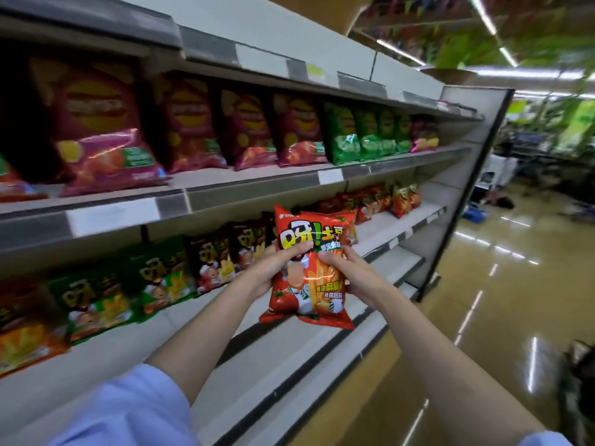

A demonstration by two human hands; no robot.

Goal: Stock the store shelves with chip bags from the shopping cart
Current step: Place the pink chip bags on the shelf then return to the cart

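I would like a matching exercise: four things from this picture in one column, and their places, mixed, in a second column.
Things:
1. red chip bag
2. dark red bags
3. green bags
4. left hand

Places:
A. upper stocked shelf, toward the aisle end
B. gripping the red bag's left side
C. upper stocked shelf, nearer the camera
D. held in both hands before the middle shelf

Pairs: 1-D, 2-C, 3-A, 4-B

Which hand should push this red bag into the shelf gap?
Probably right. The right hand grips the red bag on the side nearest the bare shelf; the left hand holds the side facing stocked bags.
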